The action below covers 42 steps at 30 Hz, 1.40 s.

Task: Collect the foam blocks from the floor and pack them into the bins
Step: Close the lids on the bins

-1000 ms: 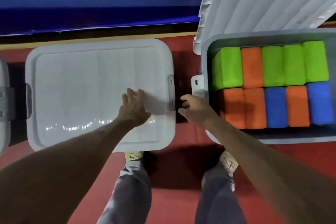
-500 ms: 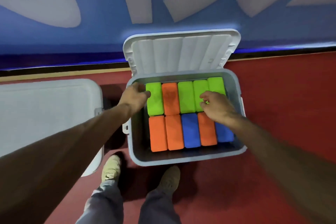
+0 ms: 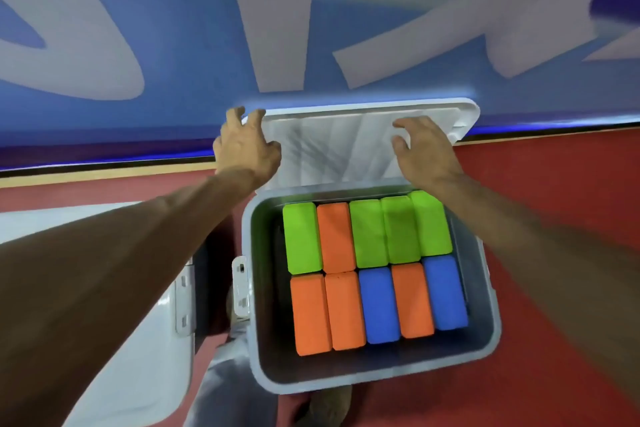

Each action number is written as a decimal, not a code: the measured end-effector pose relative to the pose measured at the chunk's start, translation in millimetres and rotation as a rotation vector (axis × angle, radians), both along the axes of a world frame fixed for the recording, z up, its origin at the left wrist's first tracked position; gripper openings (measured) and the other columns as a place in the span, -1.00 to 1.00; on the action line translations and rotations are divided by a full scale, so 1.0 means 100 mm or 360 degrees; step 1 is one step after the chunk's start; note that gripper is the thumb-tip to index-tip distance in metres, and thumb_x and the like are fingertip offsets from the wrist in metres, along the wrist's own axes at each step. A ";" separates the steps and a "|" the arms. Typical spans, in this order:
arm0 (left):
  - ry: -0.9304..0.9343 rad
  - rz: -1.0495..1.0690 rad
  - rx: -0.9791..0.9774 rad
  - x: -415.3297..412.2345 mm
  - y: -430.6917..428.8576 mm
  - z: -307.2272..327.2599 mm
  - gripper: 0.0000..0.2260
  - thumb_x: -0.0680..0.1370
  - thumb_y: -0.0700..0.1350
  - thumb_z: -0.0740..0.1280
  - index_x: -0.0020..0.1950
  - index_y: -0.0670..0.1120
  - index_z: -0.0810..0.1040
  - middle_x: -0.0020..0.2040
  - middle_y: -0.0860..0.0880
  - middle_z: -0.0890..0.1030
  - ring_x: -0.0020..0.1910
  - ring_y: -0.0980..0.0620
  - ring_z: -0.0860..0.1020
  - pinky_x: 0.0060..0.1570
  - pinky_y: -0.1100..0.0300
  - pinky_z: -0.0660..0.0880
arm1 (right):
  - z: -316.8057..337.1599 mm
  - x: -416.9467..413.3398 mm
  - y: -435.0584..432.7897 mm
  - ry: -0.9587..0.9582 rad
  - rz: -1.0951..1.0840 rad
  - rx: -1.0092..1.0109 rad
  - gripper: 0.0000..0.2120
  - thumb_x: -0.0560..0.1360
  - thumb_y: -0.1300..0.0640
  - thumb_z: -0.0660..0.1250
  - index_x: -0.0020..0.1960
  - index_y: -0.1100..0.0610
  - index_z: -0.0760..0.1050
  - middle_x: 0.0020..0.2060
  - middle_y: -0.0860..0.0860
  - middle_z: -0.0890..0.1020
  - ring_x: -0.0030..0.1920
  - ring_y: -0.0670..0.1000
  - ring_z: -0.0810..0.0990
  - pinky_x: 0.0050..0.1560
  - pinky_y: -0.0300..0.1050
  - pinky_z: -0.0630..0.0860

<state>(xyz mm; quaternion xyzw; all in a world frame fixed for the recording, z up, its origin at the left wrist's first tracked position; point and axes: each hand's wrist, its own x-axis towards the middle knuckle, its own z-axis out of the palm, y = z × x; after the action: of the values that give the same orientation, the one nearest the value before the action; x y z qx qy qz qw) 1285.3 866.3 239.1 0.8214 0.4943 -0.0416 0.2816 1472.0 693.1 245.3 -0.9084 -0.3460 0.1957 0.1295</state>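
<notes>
In the head view, the step in hand looks to be shutting the filled bin (image 3: 377, 383). Its lid (image 3: 346, 146) stands raised at the far side. It would close best if both hands draw it forward and down together, evenly, so that its rim meets the bin's rim all round and no block corner is caught beneath. The green block (image 3: 431, 222) just under the right wrist appears to sit a little higher than its neighbours and may want pressing flat first. The left hand (image 3: 246, 146) grips the lid's upper left corner, fingers curled over the top edge and the thumb on the ribbed inner face. The right hand (image 3: 424, 146) is spread and loosely bent at the inner face near the upper right corner, short of the edge. It clasps nothing, and whether it presses the plastic or hangs just off it cannot be told. The foam blocks (image 3: 374, 274) lie below both hands, between the forearms, packed in two rows inside the bin: green and orange nearer the hands, orange and blue nearer the person. Under the left forearm a second bin (image 3: 145, 340) sits with its lid down on the red floor (image 3: 554, 191).
</notes>
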 end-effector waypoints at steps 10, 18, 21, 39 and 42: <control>-0.0120 -0.0233 -0.0324 0.03 0.50 -0.54 -0.50 0.61 -0.11 0.16 0.55 0.01 0.15 0.47 -0.09 0.20 0.30 -0.16 0.41 0.31 -0.02 0.34 | -0.47 -0.03 0.94 0.0000 0.0081 -0.0224 -0.53 0.65 -0.02 0.04 0.46 0.23 0.24 0.39 0.17 0.34 0.39 0.19 0.30 0.37 0.01 0.23; -0.0213 0.0157 -0.0172 0.04 0.20 -0.71 -0.69 0.67 0.01 0.06 0.30 -0.13 0.36 0.24 -0.22 0.28 0.18 -0.19 0.34 0.26 0.00 0.26 | -0.60 -0.02 0.71 -0.0374 0.0388 -0.0409 -0.63 0.62 -0.06 0.16 0.28 0.15 0.49 0.21 0.13 0.38 0.20 0.18 0.30 0.15 0.00 0.19; -0.0281 0.0615 -0.0463 0.06 0.04 -0.75 -0.65 0.64 0.09 0.12 0.26 -0.13 0.41 0.25 -0.23 0.30 0.23 -0.21 0.37 0.28 0.05 0.26 | -0.61 0.03 0.51 -0.0232 0.0367 -0.0458 -0.60 0.60 -0.15 0.14 0.34 0.00 0.44 0.27 0.10 0.39 0.32 0.13 0.28 0.33 0.01 0.08; -0.0133 0.1552 -0.0923 -0.55 -0.88 -0.10 -0.53 0.43 -0.04 0.35 0.29 -0.21 0.43 0.22 -0.15 0.53 0.19 -0.18 0.52 0.22 0.00 0.47 | -0.20 -0.56 -0.80 0.0124 0.0588 -0.0213 -0.59 0.50 -0.12 0.34 0.26 0.05 0.42 0.10 0.01 0.37 0.23 0.05 0.31 0.20 -0.04 0.20; -0.0161 0.1599 -0.0933 -0.78 -1.13 -0.08 -0.46 0.35 -0.01 0.35 0.26 -0.27 0.44 0.17 -0.18 0.55 0.16 -0.20 0.55 0.12 -0.01 0.52 | -0.08 -0.75 -1.05 0.0157 0.0688 -0.0139 -0.60 0.46 -0.09 0.40 0.20 0.08 0.45 0.02 -0.02 0.35 0.15 0.03 0.32 0.18 -0.08 0.29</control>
<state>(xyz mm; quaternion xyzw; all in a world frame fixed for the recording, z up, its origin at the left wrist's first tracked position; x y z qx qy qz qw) 1207.0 752.9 231.0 0.3749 0.7771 0.0011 0.5056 1397.2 588.4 237.0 -0.8073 -0.5169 0.2780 0.0619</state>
